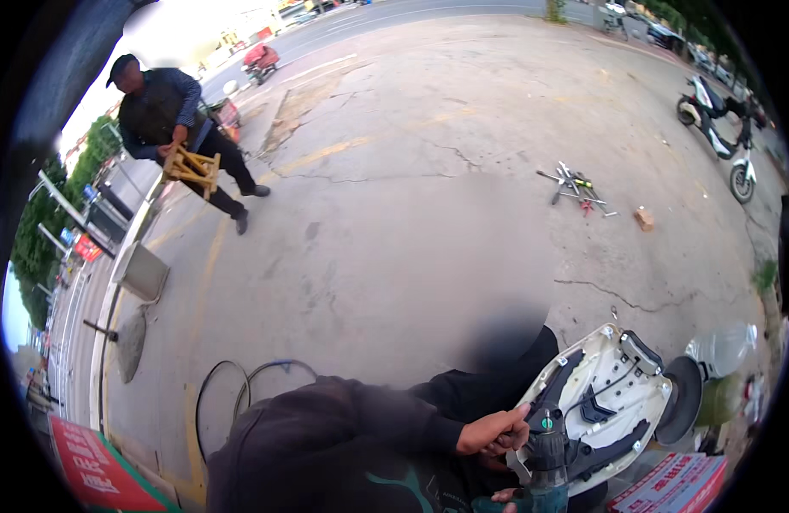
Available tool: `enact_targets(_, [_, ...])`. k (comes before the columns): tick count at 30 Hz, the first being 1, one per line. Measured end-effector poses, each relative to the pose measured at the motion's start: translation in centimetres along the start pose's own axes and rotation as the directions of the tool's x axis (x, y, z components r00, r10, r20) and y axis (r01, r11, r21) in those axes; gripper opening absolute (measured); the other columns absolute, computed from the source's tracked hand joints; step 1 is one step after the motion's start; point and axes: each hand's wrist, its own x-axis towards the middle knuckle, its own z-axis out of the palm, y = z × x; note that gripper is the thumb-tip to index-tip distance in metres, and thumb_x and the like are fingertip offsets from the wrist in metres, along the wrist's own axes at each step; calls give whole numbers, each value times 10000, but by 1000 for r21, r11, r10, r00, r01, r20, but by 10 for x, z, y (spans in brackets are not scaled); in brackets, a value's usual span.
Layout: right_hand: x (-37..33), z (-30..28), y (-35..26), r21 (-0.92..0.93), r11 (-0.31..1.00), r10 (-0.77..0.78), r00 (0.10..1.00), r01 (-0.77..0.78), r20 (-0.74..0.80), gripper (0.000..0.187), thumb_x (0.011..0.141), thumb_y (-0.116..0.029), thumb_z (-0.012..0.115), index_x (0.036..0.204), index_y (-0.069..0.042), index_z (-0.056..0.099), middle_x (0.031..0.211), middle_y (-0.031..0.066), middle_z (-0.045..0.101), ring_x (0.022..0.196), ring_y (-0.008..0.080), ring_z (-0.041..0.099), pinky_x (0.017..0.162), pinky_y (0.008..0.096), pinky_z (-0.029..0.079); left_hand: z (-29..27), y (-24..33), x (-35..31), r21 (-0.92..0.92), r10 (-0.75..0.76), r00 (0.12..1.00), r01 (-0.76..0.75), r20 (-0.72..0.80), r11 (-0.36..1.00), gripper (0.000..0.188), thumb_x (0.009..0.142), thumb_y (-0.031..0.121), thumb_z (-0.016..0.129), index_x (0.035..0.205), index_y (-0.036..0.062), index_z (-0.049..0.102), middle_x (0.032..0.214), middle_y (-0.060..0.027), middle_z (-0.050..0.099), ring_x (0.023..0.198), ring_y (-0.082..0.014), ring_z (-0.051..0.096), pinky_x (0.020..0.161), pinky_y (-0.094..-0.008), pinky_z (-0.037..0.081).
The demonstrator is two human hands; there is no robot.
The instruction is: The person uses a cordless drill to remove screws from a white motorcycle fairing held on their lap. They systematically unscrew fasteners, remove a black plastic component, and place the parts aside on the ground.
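Observation:
My left hand (497, 432) reaches across from the left in a dark sleeve, its fingers curled together beside the front end of a power drill (548, 462). Whether anything is pinched in those fingers is too small to make out. Low in the view, part of my right hand (503, 499) shows, wrapped round the drill's teal body; the rest of it is hidden. The drill's grey front end points away from me. Just beyond it lies a white moulded vehicle panel (621, 389), hollow inner side up, with dark strips along its edges and a cable inside.
Several hand tools (574, 188) lie on the pavement ahead, near a brick piece (643, 220). A person (168, 120) stands at the left holding a wooden stool (193, 169). A clear plastic container (721, 350) and a red-and-white box (672, 483) are at the right.

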Motion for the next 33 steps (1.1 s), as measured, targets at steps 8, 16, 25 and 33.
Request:
enact_targets(8, [24,-57,50,391,896,182,977,-211,110,281,980,-240,731,1120,-36,597,976,63,611,894,205,638,651,347,545,-90,7,-58,613,515,779,-219,-359,759,560,1108,514,527,777,78,642,664,42,466,591,-76,402,553,-272,323])
enact_targets(16, [55,-73,33,381,842,92,798,-382,596,366,1091,-399,577,1227,-62,536,1148,99,558,1243,248,543,1012,417,485,-354,-69,-376,30,592,-295,879,-750,475,427,1063,361,492,1066,57,791,1032,-207,779,992,-446,740,835,-508,595])
enact_targets(25, [13,-43,-14,365,928,-18,966,-80,258,358,968,-198,768,1264,-24,667,942,42,691,807,133,657,751,306,542,-449,122,-265,147,603,179,984,-778,-103,406,1069,395,527,1165,75,757,1011,-119,696,941,-288,652,818,-408,529])
enact_targets(33, [-43,-55,1,479,878,-59,994,9,90,432,966,-161,754,1352,-23,620,937,57,685,755,143,643,730,307,545,-411,194,-152,311,674,355,931,-648,-191,419,1073,458,547,1102,89,745,851,-63,615,778,-204,561,706,-353,465])
